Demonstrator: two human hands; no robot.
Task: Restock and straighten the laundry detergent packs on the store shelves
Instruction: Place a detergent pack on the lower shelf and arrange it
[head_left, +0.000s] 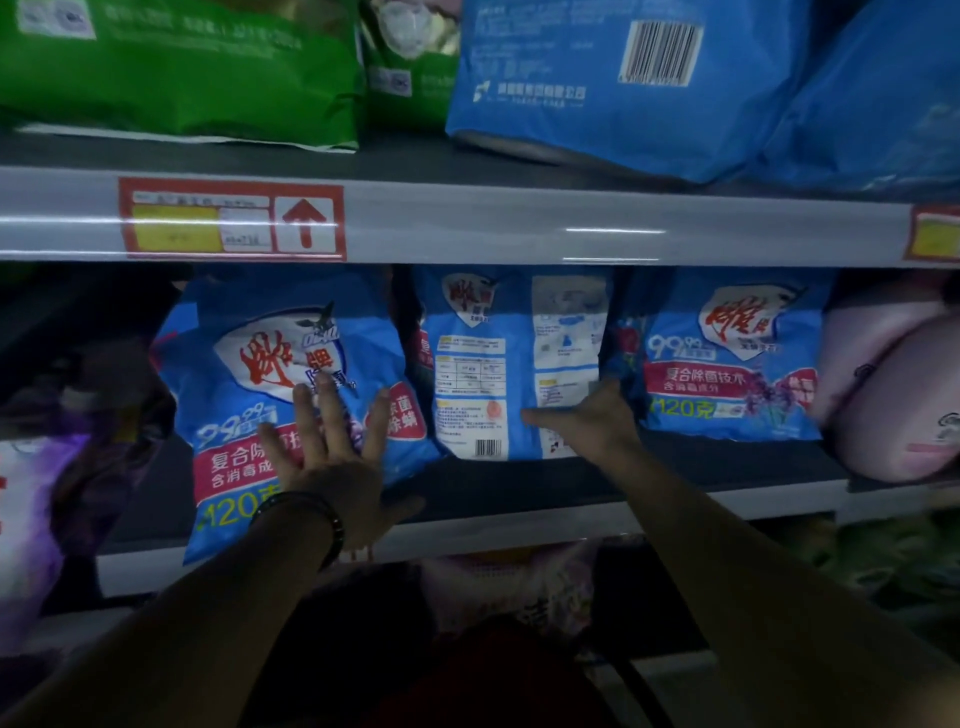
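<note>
Three blue detergent packs stand on the middle shelf (519, 488). The left pack (249, 374) leans outward, its bottom hanging over the shelf's front edge; my left hand (332, 457) lies flat on its front with fingers spread. The middle pack (483, 364) shows its back label with a barcode. My right hand (587, 421) grips that pack's lower right edge, thumb across its face, fingers behind it. The right pack (727, 358) stands upright, front facing out, close beside my right hand.
The upper shelf holds green packs (182, 67) and large blue packs (623, 78) above a price rail with a red tag (231, 218). Pink packs (888, 389) sit at the right, purple packs (31, 499) at the left, more goods on the shelf below.
</note>
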